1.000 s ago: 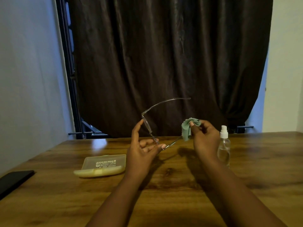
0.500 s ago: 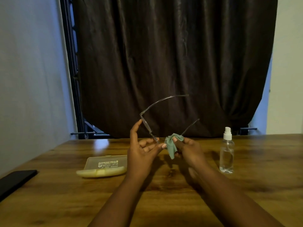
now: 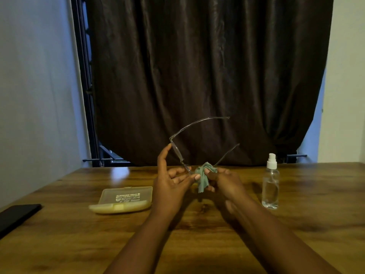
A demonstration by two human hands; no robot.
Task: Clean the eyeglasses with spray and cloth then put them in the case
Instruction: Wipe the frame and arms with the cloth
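1. While the eyeglasses [image 3: 178,153] stand raised above the table [image 3: 197,244], we hold their front between the thumb and curled fingers of our left hand [image 3: 171,184]; the frame's long axis runs steeply, upper end away from us, lower end down among the fingers, and both temples point off to the right.
2. Our right hand [image 3: 225,181] pinches the green cloth [image 3: 203,177], bunched, against the lower end of the frame; the two hands nearly touch, with the cloth between them.
3. We judge the step in hand to be the wiping of the lower lens. Whether the upper lens is already wiped, the picture does not tell.
4. The case [image 3: 122,199] lies open on the table to the left of the left hand, near it, its long side running left to right. The spray bottle [image 3: 271,184] stands upright to the right of the right hand, apart from it.
5. For the coming stowage the left hand is the nearer to the case; the temples would first need folding, and the frame turning until it lies along the case.
6. A dark flat object [image 3: 17,214] rests at the table's left edge.
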